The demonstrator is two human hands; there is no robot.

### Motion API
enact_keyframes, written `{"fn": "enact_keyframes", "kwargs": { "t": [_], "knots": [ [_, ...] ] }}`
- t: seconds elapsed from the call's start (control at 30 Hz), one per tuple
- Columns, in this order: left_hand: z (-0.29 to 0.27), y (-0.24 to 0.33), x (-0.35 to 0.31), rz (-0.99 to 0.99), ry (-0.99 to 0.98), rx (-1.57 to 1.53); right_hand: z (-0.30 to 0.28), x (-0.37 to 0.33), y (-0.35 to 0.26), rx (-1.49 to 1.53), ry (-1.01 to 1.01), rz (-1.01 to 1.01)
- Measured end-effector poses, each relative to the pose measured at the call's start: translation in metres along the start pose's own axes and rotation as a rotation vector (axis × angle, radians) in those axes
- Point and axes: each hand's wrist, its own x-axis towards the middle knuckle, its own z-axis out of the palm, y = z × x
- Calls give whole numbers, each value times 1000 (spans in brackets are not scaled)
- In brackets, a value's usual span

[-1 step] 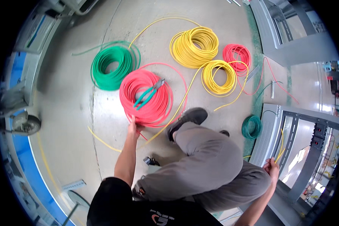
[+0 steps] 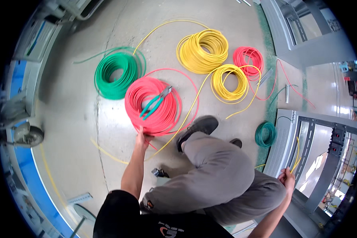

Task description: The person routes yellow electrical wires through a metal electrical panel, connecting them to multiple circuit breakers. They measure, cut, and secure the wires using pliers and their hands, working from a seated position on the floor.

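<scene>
Crouched posture; grey-trousered knee filled the centre, black shoe [image 2: 198,126] planted on the pale concrete floor [image 2: 67,150].

Right hand [image 2: 287,176], at 4 o'clock: fingers closed around a thin yellow wire [image 2: 296,156] that ran up along the grey metal cabinet frame [image 2: 283,139]. Grip looked like a pinch; individual fingers too small to separate.

Left hand [image 2: 140,137], just left of centre: reached down to the near rim of the large pink coil of insulated wire [image 2: 152,105], fingers curled on the lowest turns. Whether they gripped one strand or several, cannot tell.

On that pink coil lay a pair of pliers with teal handles [image 2: 154,104], jaws pointing to 1 o'clock, resting loose across the windings.

Judgement: to pull a strand well, lift only the outermost turn, keep the rest flat, and move the pliers off first so they do not slide or snag.

Further out: small dark-green coil [image 2: 265,134] at 3 o'clock beside the frame; bright green coil [image 2: 116,75] at 10 o'clock, touching the pink one's outer loop; small yellow coil [image 2: 228,82] at 1 o'clock; large yellow coil [image 2: 203,50] at 12 o'clock; small pink coil [image 2: 248,61] beyond it, overlapping the small yellow coil. A loose yellow strand [image 2: 107,152] crossed the floor under the left forearm.
</scene>
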Motion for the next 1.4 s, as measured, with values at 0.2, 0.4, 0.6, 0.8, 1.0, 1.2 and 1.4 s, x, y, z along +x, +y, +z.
{"fn": "enact_keyframes", "kwargs": {
  "t": [0.2, 0.4, 0.6, 0.8, 1.0, 1.2, 1.4],
  "knots": [
    [37, -24, 19, 70, -137, -112, -13, -8, 4, 28, 72, 2],
    [151, -23, 67, -13, -236, -51, -15, -21, 12, 39, 138, 22],
    [242, 7, 97, -113, -86, 194, -22, -44, 34, 143, 173, -23],
    [153, 1, 23, -54, -597, 1222, 1, -62, 55, 186, 190, -152],
    [62, 94, -50, 550, -489, 1811, 40, -90, 44, 332, 441, -398],
    [50, 180, -63, 864, -273, 1941, 52, -183, -58, 540, 653, -699],
    [223, 222, -284, 1345, -552, 845, 57, -200, -129, 920, 537, -716]
  ]
}}
